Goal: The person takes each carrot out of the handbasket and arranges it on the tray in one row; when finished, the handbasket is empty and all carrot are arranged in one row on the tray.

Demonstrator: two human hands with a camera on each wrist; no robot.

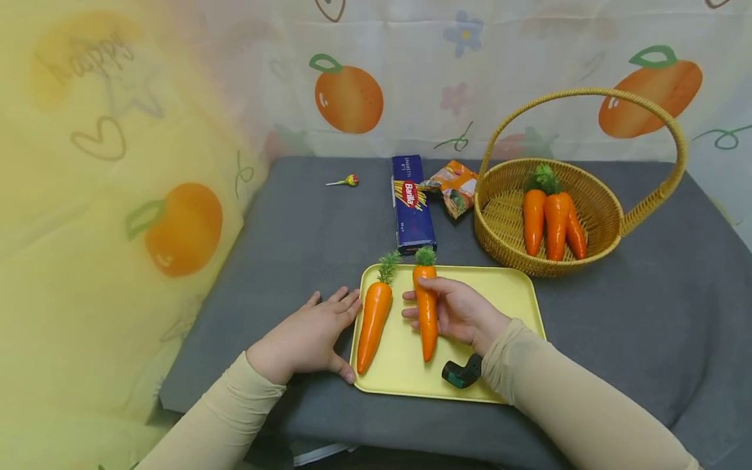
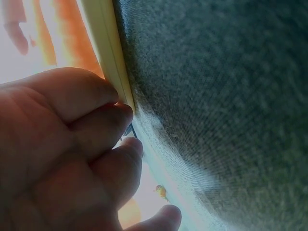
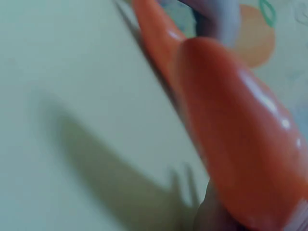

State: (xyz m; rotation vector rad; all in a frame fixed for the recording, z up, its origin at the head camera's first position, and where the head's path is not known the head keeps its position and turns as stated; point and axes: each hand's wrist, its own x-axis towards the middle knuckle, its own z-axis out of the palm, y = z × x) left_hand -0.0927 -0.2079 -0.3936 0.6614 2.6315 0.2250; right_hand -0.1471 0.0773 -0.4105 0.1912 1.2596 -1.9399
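Note:
My right hand [image 1: 464, 312] holds a carrot [image 1: 427, 313] with a short green top over the yellow tray [image 1: 482, 287], the thumb across its front and the fingers behind. Its smooth orange side fills much of the right wrist view, with a shadow on the tray below. A second carrot [image 1: 374, 323] lies along the tray's left side, its leafy top reaching past the far rim. Against the tray's left edge rests my left hand [image 1: 311, 339], fingers spread and holding nothing. In the left wrist view its fingertips [image 2: 115, 120] touch the tray rim [image 2: 108, 43].
A wicker basket [image 1: 490, 228] with a tall handle holds several carrots [image 1: 555, 219] at the back right. Beyond the tray lie a blue spaghetti box [image 1: 414, 225], an orange packet [image 1: 457, 189] and a lollipop [image 1: 351, 180]. Patterned cloth [image 1: 399, 78] hangs behind the grey table [image 1: 623, 339].

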